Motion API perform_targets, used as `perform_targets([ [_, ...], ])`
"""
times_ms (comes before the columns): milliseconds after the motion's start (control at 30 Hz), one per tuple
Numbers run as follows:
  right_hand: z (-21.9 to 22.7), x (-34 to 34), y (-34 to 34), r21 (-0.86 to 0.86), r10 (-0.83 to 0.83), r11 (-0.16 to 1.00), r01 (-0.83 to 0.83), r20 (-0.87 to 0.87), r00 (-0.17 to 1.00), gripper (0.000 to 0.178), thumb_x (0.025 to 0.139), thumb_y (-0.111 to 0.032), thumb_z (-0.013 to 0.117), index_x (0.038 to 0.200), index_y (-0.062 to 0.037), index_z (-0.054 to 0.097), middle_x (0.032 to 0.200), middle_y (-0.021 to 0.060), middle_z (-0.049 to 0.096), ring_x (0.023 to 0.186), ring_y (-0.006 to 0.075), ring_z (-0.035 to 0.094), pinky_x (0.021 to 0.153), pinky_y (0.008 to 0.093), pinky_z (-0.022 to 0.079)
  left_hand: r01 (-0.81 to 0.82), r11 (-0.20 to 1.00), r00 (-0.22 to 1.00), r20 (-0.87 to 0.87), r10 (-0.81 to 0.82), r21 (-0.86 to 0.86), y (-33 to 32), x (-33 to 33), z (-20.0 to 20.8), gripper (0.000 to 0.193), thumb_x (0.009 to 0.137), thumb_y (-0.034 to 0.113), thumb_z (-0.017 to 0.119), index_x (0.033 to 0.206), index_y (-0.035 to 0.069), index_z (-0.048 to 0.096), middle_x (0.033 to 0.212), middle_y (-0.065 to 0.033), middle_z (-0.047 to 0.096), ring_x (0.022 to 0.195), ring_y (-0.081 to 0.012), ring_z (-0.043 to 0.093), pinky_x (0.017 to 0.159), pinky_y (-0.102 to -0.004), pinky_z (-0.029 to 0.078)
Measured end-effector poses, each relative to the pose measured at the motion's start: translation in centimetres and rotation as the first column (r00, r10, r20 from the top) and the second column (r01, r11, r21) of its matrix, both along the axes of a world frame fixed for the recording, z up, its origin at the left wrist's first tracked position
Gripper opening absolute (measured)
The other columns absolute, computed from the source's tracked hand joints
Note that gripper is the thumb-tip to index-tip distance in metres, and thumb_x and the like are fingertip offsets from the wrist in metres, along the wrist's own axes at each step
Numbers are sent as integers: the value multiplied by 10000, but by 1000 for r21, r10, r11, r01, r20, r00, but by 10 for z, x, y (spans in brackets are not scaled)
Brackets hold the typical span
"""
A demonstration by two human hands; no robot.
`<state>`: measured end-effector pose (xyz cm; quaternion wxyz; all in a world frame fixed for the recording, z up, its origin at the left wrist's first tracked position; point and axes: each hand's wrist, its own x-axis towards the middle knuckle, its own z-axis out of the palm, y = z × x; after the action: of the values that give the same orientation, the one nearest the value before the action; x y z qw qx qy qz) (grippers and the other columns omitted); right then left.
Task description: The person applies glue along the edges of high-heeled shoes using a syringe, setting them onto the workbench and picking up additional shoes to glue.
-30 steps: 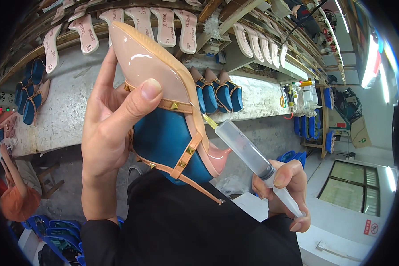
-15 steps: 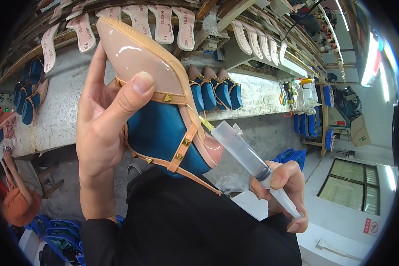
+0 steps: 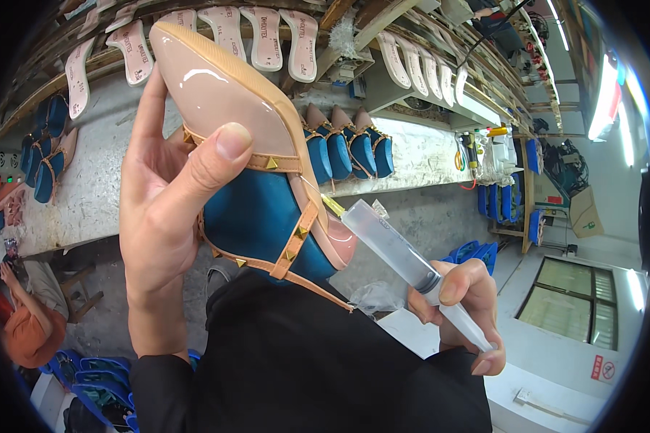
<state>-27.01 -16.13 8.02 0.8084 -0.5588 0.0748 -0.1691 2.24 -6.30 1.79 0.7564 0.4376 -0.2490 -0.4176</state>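
Observation:
Held up on its side in my left hand (image 3: 159, 198) is a beige patent pointed shoe (image 3: 227, 94) with tan straps and gold pyramid studs. A blue last (image 3: 253, 206) fills the shoe. My left thumb presses near the studded strap and the fingers wrap behind the shoe. My right hand (image 3: 461, 292) grips a clear plastic syringe (image 3: 390, 242) by its barrel end and plunger. The syringe's yellow needle hub (image 3: 332, 206) lies beside the shoe, with the thin needle along the sole edge near the strap. Whether the needle tip touches the seam is hard to tell.
Similar shoes on blue lasts (image 3: 350, 155) stand in a row on the worn workbench (image 3: 97, 184). Pink insoles (image 3: 260, 40) hang along the rack above. Blue bins (image 3: 97, 379) sit on the floor at lower left, near a person in an orange top (image 3: 36, 332).
The shoe and my left hand have shifted slightly left, with the toe a little higher. The syringe tip has moved slightly left along with the shoe. Both hands keep their grip.

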Motion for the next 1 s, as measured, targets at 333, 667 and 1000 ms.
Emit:
perform_targets([
  [333, 18, -4, -6, 62, -11, 998, 19, -127, 992, 839, 689, -425, 844, 1295, 25, 477, 952, 149, 558, 786, 177, 557, 658, 291, 410, -19, 1000, 997, 73, 20, -12, 0, 2, 0, 824, 947, 162, 715, 1578, -35, 224, 1328, -221, 612, 1182, -254, 649, 1016, -370, 522],
  [667, 23, -7, -12, 24, 18, 1000, -14, -158, 987, 830, 677, -424, 836, 1269, 44, 490, 932, 149, 569, 781, 174, 564, 669, 294, 408, -20, 1000, 996, 92, 21, -12, -1, 4, -3, 836, 938, 175, 732, 1572, -37, 232, 1324, -221, 612, 1185, -255, 645, 1020, -365, 512],
  [1000, 21, -10, -5, 54, -28, 998, 38, -173, 985, 808, 676, -423, 834, 1259, 24, 498, 926, 149, 569, 764, 168, 553, 662, 277, 401, -159, 987, 987, 0, 159, -19, -6, 0, 2, 889, 909, 156, 767, 1565, -85, 218, 1212, -221, 669, 1082, -240, 681, 982, -338, 518],
])
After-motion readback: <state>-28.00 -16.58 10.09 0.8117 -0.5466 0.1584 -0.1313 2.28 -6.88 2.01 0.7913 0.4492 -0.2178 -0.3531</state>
